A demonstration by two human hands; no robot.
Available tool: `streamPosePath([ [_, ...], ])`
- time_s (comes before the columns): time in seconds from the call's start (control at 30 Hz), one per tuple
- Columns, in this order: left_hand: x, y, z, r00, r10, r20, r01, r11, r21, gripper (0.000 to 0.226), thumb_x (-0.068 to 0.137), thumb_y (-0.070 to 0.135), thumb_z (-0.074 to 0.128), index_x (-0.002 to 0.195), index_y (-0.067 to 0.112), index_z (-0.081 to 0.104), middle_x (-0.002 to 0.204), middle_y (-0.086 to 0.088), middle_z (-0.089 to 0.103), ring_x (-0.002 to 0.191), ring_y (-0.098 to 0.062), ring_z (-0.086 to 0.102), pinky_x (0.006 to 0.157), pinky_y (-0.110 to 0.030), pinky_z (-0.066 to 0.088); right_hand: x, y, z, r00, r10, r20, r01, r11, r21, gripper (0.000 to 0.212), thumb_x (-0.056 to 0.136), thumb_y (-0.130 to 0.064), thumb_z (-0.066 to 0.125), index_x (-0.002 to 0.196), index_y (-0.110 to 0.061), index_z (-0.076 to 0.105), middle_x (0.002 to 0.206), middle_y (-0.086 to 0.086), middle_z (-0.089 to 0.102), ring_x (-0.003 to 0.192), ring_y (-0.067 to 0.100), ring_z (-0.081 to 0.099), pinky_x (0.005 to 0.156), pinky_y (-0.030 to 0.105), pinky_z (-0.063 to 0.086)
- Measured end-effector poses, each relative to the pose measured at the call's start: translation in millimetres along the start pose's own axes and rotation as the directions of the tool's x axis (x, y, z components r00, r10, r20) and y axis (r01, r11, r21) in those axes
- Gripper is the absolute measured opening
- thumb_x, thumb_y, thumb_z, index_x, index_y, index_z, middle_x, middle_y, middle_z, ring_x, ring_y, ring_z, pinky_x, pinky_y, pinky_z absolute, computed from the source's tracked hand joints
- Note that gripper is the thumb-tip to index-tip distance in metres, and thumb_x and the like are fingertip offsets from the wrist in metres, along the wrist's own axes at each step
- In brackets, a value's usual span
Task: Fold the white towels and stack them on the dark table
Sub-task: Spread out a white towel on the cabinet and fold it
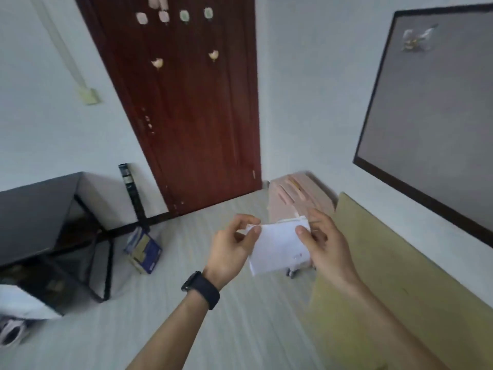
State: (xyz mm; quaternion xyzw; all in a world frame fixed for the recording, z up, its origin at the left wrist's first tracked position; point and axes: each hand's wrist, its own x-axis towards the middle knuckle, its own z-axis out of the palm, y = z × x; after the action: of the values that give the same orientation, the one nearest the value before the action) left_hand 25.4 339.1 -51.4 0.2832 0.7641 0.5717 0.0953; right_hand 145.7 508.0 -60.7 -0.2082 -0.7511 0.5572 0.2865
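Observation:
A small folded white towel (278,248) hangs in the air in front of me, held at its two upper corners. My left hand (232,247), with a black watch on the wrist, pinches the upper left corner between thumb and fingers. My right hand (324,243) pinches the upper right corner with the thumb on the front face. The dark table (34,209) stands at the left, well away from the towel, with its top bare in the part I see.
A red-brown door (186,102) is straight ahead. A pink cart (296,198) on wheels stands behind the towel. A yellowish-green surface (386,276) runs along the right under a framed grey board (432,108). A blue box (145,252) lies on the floor by the table.

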Motion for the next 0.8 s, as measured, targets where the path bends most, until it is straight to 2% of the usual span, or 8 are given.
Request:
streamPosePath([
  [0.13, -28, -41, -177, 0.995, -0.062, -0.076, 0.063, 0.998, 0.004, 0.021, 0.089, 0.021, 0.064, 0.104, 0.034, 0.063, 0.09, 0.006, 0.067, 0.074, -0.017, 0.064, 0.073, -0.03, 0.053, 3, -57, 168, 0.95, -0.054, 0.308, 0.043, 0.998, 0.043, 0.014, 0.09, -0.012, 0.07, 0.103, -0.018, 0.07, 0.096, -0.008, 0.076, 0.094, 0.009, 0.07, 0.079, 0.018, 0.052],
  [0.23, -51, -69, -294, 0.982, -0.174, -0.067, 0.173, 0.985, -0.027, 0.036, 0.077, 0.029, 0.07, 0.112, 0.033, 0.061, 0.099, 0.008, 0.066, 0.081, -0.011, 0.066, 0.069, -0.023, 0.053, -10, -98, 290, 0.881, -0.135, 0.454, 0.122, 0.991, 0.058, 0.017, 0.089, -0.014, 0.072, 0.102, -0.024, 0.069, 0.098, -0.011, 0.075, 0.096, 0.007, 0.07, 0.084, 0.023, 0.054],
  [0.37, -78, -98, -421, 0.969, -0.232, -0.09, 0.237, 0.97, 0.054, 0.036, 0.077, 0.039, 0.08, 0.107, 0.047, 0.062, 0.098, 0.021, 0.069, 0.089, 0.002, 0.066, 0.076, -0.02, 0.053, -34, -146, 434, 0.765, -0.198, 0.613, 0.189, 0.979, 0.08, 0.027, 0.086, -0.015, 0.074, 0.106, -0.031, 0.068, 0.096, -0.015, 0.074, 0.089, 0.006, 0.071, 0.074, 0.024, 0.056],
  [0.47, -90, -119, -497, 0.946, -0.236, -0.224, 0.28, 0.941, 0.192, 0.03, 0.078, 0.053, 0.075, 0.104, 0.037, 0.07, 0.084, 0.017, 0.07, 0.072, 0.002, 0.062, 0.063, -0.014, 0.045, -45, -170, 520, 0.677, -0.205, 0.707, 0.18, 0.977, 0.11, 0.038, 0.084, -0.012, 0.077, 0.114, -0.033, 0.064, 0.096, -0.011, 0.072, 0.088, 0.01, 0.071, 0.068, 0.035, 0.059],
  [0.53, -96, -135, -546, 0.92, -0.227, -0.318, 0.302, 0.93, 0.208, 0.027, 0.08, 0.053, 0.073, 0.097, 0.032, 0.072, 0.076, 0.017, 0.067, 0.065, 0.002, 0.058, 0.057, -0.01, 0.039, -47, -182, 577, 0.625, -0.193, 0.756, 0.149, 0.981, 0.127, 0.044, 0.083, -0.014, 0.078, 0.119, -0.033, 0.061, 0.098, -0.006, 0.072, 0.09, 0.013, 0.071, 0.063, 0.042, 0.06],
  [0.63, -102, -161, -609, 0.888, -0.235, -0.395, 0.312, 0.94, 0.142, 0.012, 0.083, 0.044, 0.074, 0.088, 0.034, 0.072, 0.074, 0.02, 0.067, 0.067, 0.001, 0.059, 0.06, -0.013, 0.04, -44, -193, 657, 0.553, -0.17, 0.815, 0.107, 0.985, 0.133, 0.049, 0.08, -0.018, 0.081, 0.122, -0.034, 0.059, 0.103, -0.006, 0.072, 0.095, 0.011, 0.07, 0.07, 0.038, 0.06],
  [0.7, -102, -182, -653, 0.861, -0.268, -0.433, 0.328, 0.942, 0.069, 0.007, 0.084, 0.037, 0.074, 0.087, 0.03, 0.072, 0.076, 0.016, 0.069, 0.07, -0.003, 0.063, 0.061, -0.017, 0.044, -42, -197, 710, 0.444, -0.13, 0.887, 0.079, 0.991, 0.105, 0.047, 0.079, -0.015, 0.082, 0.119, -0.029, 0.062, 0.103, -0.005, 0.073, 0.096, 0.01, 0.07, 0.075, 0.031, 0.056],
  [0.8, -95, -211, -718, 0.815, -0.338, -0.471, 0.37, 0.929, -0.027, 0.006, 0.085, 0.026, 0.074, 0.086, 0.022, 0.069, 0.074, 0.013, 0.066, 0.071, -0.009, 0.066, 0.06, -0.021, 0.047, -35, -190, 785, 0.303, -0.066, 0.951, 0.137, 0.99, 0.025, 0.023, 0.075, -0.031, 0.081, 0.092, -0.019, 0.071, 0.084, -0.006, 0.07, 0.078, 0.008, 0.064, 0.072, 0.03, 0.047],
])
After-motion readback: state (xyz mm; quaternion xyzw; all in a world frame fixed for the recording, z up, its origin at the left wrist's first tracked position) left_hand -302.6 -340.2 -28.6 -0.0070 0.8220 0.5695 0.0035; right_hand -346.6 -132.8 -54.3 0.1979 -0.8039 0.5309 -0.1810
